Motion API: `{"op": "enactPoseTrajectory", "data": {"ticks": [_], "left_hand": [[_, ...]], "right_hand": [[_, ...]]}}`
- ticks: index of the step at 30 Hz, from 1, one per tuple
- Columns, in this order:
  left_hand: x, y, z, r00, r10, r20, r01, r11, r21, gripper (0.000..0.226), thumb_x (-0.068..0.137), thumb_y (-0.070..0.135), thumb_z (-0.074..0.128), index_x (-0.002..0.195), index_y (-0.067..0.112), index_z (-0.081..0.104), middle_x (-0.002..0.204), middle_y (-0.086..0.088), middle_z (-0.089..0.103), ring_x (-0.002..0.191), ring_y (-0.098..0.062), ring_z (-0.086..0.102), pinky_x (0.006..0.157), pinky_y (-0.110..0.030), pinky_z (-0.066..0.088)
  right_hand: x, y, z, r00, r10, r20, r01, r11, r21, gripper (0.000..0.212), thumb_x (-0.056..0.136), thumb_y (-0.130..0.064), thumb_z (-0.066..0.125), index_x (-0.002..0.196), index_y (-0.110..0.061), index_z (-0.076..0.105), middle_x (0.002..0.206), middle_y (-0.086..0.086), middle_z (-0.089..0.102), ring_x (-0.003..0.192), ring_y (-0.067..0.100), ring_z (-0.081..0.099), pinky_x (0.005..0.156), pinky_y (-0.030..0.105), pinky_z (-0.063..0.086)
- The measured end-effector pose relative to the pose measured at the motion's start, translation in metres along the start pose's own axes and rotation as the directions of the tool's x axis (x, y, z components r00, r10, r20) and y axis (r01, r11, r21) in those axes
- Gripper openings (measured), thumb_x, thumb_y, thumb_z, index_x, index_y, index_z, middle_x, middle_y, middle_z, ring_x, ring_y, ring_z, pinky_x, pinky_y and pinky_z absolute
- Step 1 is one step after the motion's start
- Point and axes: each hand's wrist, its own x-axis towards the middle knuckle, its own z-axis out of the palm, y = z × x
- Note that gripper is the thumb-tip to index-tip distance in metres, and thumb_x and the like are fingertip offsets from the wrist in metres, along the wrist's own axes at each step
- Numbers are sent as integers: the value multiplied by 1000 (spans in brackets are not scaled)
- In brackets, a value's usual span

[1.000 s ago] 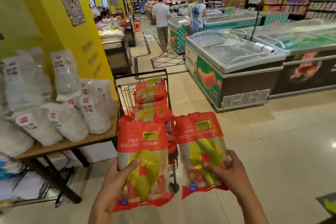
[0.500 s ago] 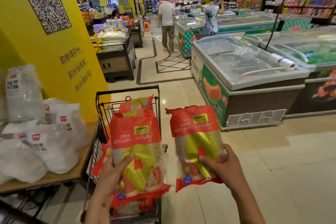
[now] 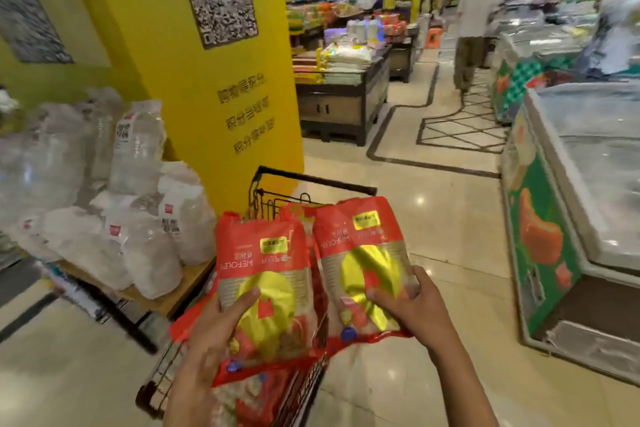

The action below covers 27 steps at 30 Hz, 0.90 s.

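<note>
I hold two red packs with yellow-gold print over a black wire shopping cart (image 3: 313, 182). My left hand (image 3: 211, 333) grips the lower part of the left red pack (image 3: 263, 263), thumb across its front. In my right hand (image 3: 412, 308) is the right red pack (image 3: 360, 246), held by its lower right side with fingers curled round it. The two packs nearly touch side by side above the cart basket. More red packs (image 3: 252, 402) lie inside the cart below them.
A wooden table (image 3: 173, 298) to the left carries several clear plastic bags (image 3: 138, 218). A yellow pillar (image 3: 207, 90) stands behind the cart. Chest freezers (image 3: 585, 191) line the right side. Two people (image 3: 474, 21) stand far down the aisle beyond a dark display stand (image 3: 343, 97).
The view has moved forward and swung left. Both packs have come closer together and now sit over the cart, the right one moved left toward the left one.
</note>
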Motion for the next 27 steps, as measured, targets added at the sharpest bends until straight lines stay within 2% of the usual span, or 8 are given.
{"op": "enactPoseTrajectory", "data": {"ticks": [5, 9, 10, 11, 12, 13, 22, 27], "left_hand": [[26, 14, 4, 978, 38, -204, -49, 998, -51, 37, 83, 26, 78, 116, 14, 68, 97, -11, 79, 69, -26, 76, 68, -37, 57], [61, 4, 2, 941, 19, -338, -73, 986, -149, 49, 74, 36, 86, 117, 21, 67, 107, -4, 78, 94, -24, 76, 87, -42, 58], [72, 3, 2, 930, 9, -368, -78, 982, -173, 50, 75, 37, 86, 119, 21, 67, 107, -3, 79, 94, -23, 76, 86, -40, 58], [82, 2, 4, 924, -3, -382, -76, 979, -190, 46, 79, 33, 84, 120, 21, 66, 107, -2, 79, 93, -20, 76, 81, -36, 58], [90, 1, 9, 921, -13, -390, -73, 976, -204, 41, 83, 28, 80, 121, 22, 65, 107, -1, 78, 92, -18, 76, 78, -33, 57], [98, -1, 14, 912, -32, -408, -62, 975, -215, 38, 85, 26, 77, 121, 22, 64, 108, 0, 78, 92, -16, 76, 76, -31, 55], [112, -42, 16, 781, -242, -576, 59, 946, -318, 41, 84, 31, 79, 121, 20, 64, 104, -2, 79, 95, -22, 75, 78, -34, 56], [116, -53, 17, 698, -324, -639, 124, 933, -338, 48, 79, 32, 81, 121, 13, 66, 107, -11, 78, 94, -30, 76, 93, -48, 56]], "right_hand": [[88, -21, 23, 978, -36, 205, 28, 999, 39, 62, 60, -24, 97, 109, -29, 60, 99, -7, 74, 80, 2, 74, 59, 22, 59], [156, -37, 50, 944, -39, 328, 28, 999, 40, 54, 50, -25, 98, 92, -25, 64, 76, -5, 77, 69, -2, 72, 57, 14, 55], [172, -41, 55, 932, -65, 357, 58, 998, 32, 56, 61, 23, 41, 84, -24, 62, 65, -5, 73, 62, -8, 68, 52, 8, 50], [184, -43, 58, 934, -54, 352, 55, 998, 7, 81, 18, -77, 61, 80, -25, 61, 61, -6, 69, 58, -11, 65, 50, 7, 47], [197, -40, 60, 926, -36, 376, 53, 998, -35, 36, 64, -20, 94, 80, -25, 63, 61, -7, 70, 57, -11, 65, 50, 8, 47], [215, -36, 58, 919, -8, 395, 49, 994, -94, 33, 67, -15, 92, 86, -24, 66, 63, -9, 73, 59, -7, 68, 51, 11, 50], [355, -32, 79, 827, 177, 534, 23, 938, -347, 83, 45, -56, 92, 112, -16, 67, 101, 6, 74, 88, 24, 72, 72, 36, 60], [430, -35, 103, 754, 222, 618, 58, 915, -400, 58, 60, -44, 92, 104, -12, 73, 80, 3, 79, 66, 16, 76, 53, 25, 57]]}}
